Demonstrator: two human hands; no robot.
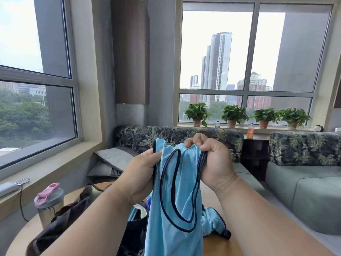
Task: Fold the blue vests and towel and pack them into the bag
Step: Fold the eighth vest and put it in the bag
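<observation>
Bright daylight from the far window [247,63] and left window [35,71]; sky blown out white. Soft, weak shadows, no hard glare. Wide-angle bending at edges, slight softness on near forearms.

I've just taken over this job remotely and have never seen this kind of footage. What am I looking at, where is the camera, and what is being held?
There is no machine here: a person works with two bare hands, filmed by one wide-angle camera worn on the head, looking forward and down. The left hand and right hand each grip a shoulder strap of a light blue vest, holding it up above a round wooden table. On the table lie another crumpled blue vest, a dark bag on the left, and a metal bottle with a pink lid. Behind are sofas and potted plants by the windows. No towel is clearly visible.
</observation>
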